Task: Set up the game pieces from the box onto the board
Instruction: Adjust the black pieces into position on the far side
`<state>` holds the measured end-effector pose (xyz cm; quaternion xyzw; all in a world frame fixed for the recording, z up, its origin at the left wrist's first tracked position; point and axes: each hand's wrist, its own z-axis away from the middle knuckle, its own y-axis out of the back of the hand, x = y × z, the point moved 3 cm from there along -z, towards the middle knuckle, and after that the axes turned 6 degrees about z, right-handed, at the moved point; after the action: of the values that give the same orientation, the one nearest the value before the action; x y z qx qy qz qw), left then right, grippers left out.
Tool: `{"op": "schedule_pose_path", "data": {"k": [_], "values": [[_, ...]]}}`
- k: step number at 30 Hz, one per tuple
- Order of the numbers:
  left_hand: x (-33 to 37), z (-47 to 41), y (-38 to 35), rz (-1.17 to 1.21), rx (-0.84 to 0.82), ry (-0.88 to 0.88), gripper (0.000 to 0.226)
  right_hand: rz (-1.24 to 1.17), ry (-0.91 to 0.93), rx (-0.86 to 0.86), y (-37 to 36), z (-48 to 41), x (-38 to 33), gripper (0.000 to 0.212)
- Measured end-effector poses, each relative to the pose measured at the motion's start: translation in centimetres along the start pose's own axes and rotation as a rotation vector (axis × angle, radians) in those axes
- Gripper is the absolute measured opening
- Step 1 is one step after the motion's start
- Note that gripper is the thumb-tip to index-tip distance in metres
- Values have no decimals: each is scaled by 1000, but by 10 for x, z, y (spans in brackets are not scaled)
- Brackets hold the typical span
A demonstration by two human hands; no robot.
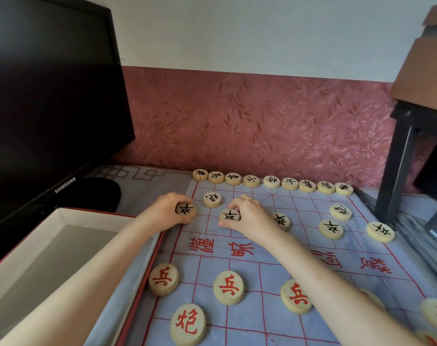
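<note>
Left hand [166, 212] curls round a black-marked disc [185, 210] at the board's left edge line. Right hand [248, 217] pinches a matching disc [229, 216] a little further in, fingertips on top and thumb at its near rim. Both discs sit low on the cloth.

Board [309, 208]: blue cloth, red grid.

Box [92, 217] sits open on the left, its red-edged wall against the board's side.

Far row [272, 182] of nine discs lines the far edge. Red-marked discs [228, 287] sit on the near half.

Right forearm crosses the middle and hides part of the river lettering and most of one near disc.

Samsung monitor [50, 108] stands behind the box. Black stand leg [392, 176] is just beside the far right corner.
</note>
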<state>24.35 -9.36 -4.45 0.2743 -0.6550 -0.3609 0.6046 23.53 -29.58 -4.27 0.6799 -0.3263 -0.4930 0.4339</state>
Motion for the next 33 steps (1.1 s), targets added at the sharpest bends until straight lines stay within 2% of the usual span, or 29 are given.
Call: {"op": "schedule_pose_path", "data": {"k": [21, 27, 33], "values": [[2, 1, 0, 3, -44, -3, 55, -8, 17, -23, -1, 2, 3, 49], [3, 2, 0, -22, -102, 51, 78, 3, 34, -44, 11, 7, 5, 69], [5, 0, 7, -72, -61, 106, 87, -60, -3, -53, 32, 23, 21, 64]]}}
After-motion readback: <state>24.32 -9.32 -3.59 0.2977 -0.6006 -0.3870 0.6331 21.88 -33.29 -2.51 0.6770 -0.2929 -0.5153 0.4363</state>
